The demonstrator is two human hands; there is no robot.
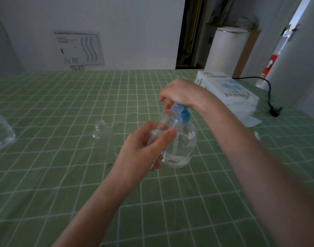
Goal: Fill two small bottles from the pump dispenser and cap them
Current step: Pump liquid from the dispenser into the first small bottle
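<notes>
Dispenser (185, 143) gripped by right hand (181, 91); left hand (140, 148) holds first bottle (167, 117); second bottle (101, 130) apart

The left hand (143, 150) grips a small clear bottle (163, 122), tilted, with its mouth up against the blue pump (183, 114) of the dispenser (183, 148). The dispenser stands on the green checked desk (63, 175). The right hand (179, 93) lies over the pump, its fingers (162, 99) curled down around it. A second bottle (100, 130) stands uncapped to the left, apart from the dispenser. A tissue pack (227, 91) and a black plug (275, 111) lie at the right.
</notes>
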